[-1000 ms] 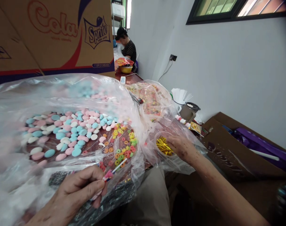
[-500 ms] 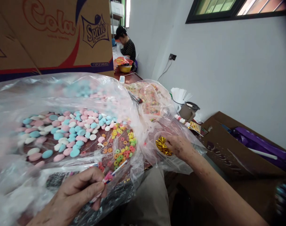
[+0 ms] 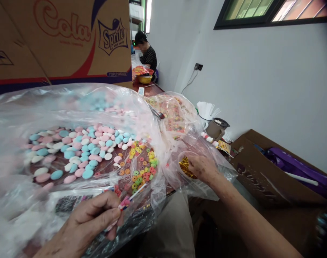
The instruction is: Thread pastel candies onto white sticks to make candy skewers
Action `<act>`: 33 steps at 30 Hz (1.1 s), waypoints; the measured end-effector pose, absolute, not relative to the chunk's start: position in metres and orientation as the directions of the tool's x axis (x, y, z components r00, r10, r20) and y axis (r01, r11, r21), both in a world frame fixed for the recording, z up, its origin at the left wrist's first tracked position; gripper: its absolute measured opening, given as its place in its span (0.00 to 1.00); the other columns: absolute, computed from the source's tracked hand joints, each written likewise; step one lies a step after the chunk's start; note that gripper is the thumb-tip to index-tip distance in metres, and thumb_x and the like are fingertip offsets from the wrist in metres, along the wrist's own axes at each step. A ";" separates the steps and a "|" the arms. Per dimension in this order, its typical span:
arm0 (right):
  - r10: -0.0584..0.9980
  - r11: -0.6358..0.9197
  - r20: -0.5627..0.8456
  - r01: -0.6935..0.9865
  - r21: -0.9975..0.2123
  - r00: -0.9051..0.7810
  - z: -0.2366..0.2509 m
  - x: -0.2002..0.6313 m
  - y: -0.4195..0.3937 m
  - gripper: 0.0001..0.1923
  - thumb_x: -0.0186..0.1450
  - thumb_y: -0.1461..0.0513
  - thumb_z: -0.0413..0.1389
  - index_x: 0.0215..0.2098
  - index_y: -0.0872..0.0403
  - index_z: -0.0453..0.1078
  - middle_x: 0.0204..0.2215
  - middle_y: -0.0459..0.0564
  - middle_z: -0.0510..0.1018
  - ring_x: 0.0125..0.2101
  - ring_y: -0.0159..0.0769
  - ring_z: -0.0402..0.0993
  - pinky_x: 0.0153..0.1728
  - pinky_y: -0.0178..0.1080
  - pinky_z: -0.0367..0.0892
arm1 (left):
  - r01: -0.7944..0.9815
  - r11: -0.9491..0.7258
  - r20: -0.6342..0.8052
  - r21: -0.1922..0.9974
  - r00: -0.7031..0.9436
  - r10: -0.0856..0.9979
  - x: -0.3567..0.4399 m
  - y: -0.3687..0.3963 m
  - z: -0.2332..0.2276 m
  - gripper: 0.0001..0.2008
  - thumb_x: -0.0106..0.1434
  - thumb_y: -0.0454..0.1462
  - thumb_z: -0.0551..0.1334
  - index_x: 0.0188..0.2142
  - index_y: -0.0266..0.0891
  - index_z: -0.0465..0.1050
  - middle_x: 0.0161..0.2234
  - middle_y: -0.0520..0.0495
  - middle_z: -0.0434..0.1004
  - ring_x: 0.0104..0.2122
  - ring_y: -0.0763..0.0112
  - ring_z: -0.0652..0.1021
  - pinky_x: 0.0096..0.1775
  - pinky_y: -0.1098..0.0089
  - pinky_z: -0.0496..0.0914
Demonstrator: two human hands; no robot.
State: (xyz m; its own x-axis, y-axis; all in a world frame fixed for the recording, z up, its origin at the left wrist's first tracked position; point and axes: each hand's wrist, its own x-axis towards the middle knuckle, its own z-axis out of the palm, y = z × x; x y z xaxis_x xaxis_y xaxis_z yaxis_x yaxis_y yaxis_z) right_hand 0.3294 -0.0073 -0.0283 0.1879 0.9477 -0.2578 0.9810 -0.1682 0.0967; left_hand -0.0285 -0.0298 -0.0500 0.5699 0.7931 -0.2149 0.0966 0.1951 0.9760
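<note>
My left hand (image 3: 99,215), closed in a pinch, grips a small pink wrapped candy (image 3: 125,202) with a white stick (image 3: 138,191) pointing up to the right. Part of the candy is hidden by my fingers. My right hand (image 3: 205,168) reaches over a round clear tub and its bent fingers press into gold foil twist ties (image 3: 186,167). The fingertips are partly hidden there. Left of the tub, in a large clear plastic bag (image 3: 142,104), lie pink, blue and white candy tablets (image 3: 84,150) and small coloured ring candies (image 3: 142,165).
A big cardboard box (image 3: 72,64) stands behind the bag. Straws in a cup (image 3: 206,110), a lidded mug (image 3: 217,128) and an open carton (image 3: 257,172) are to the right. Another person (image 3: 147,53) sits at the table's far end.
The view has shifted slightly. My right hand's fingers have sunk a little further into the gold twist ties, while my left hand keeps its grip on the candy.
</note>
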 end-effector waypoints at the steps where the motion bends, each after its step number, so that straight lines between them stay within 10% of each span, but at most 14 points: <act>1: 0.962 -0.149 -0.220 0.986 0.072 0.162 -0.028 0.332 -0.009 0.22 0.66 0.66 0.48 0.56 0.49 0.72 0.45 0.55 0.82 0.43 0.44 0.77 0.42 0.40 0.66 | 0.092 0.199 -0.217 0.976 0.558 0.801 -0.027 -0.030 -0.049 0.16 0.61 0.50 0.66 0.26 0.41 0.78 0.22 0.51 0.77 0.21 0.74 0.74 0.26 0.76 0.66; 9: 0.984 -0.069 0.152 0.987 -0.148 0.091 -0.029 0.349 -0.018 0.12 0.69 0.61 0.49 0.39 0.51 0.75 0.32 0.51 0.79 0.35 0.38 0.73 0.37 0.36 0.64 | 0.032 0.238 -0.220 0.971 0.519 0.826 -0.019 -0.033 -0.042 0.16 0.58 0.49 0.69 0.25 0.38 0.78 0.22 0.50 0.77 0.20 0.73 0.74 0.24 0.75 0.65; 15: 0.918 0.155 0.387 0.820 -0.551 0.086 -0.021 0.306 -0.030 0.10 0.66 0.60 0.50 0.30 0.52 0.71 0.27 0.46 0.76 0.29 0.34 0.71 0.32 0.34 0.63 | -0.154 0.316 -0.223 0.936 0.437 0.871 0.000 -0.034 -0.033 0.14 0.57 0.44 0.70 0.24 0.37 0.73 0.21 0.49 0.78 0.17 0.74 0.75 0.23 0.76 0.65; 22: 0.949 0.300 0.313 0.426 -0.854 -0.040 -0.017 0.195 -0.034 0.09 0.63 0.63 0.51 0.27 0.53 0.70 0.24 0.43 0.74 0.26 0.30 0.69 0.30 0.32 0.64 | -0.367 0.360 -0.200 0.857 0.408 0.891 0.025 -0.031 -0.021 0.14 0.55 0.41 0.71 0.24 0.37 0.68 0.20 0.50 0.77 0.15 0.75 0.74 0.20 0.77 0.64; 33: 0.944 0.278 0.198 0.317 -0.907 -0.263 -0.034 0.164 -0.025 0.15 0.69 0.64 0.49 0.24 0.52 0.67 0.22 0.42 0.76 0.31 0.33 0.73 0.36 0.36 0.66 | -0.413 0.299 -0.204 0.860 0.259 0.944 0.011 -0.031 -0.035 0.10 0.58 0.39 0.68 0.32 0.38 0.68 0.20 0.52 0.78 0.15 0.75 0.74 0.20 0.77 0.65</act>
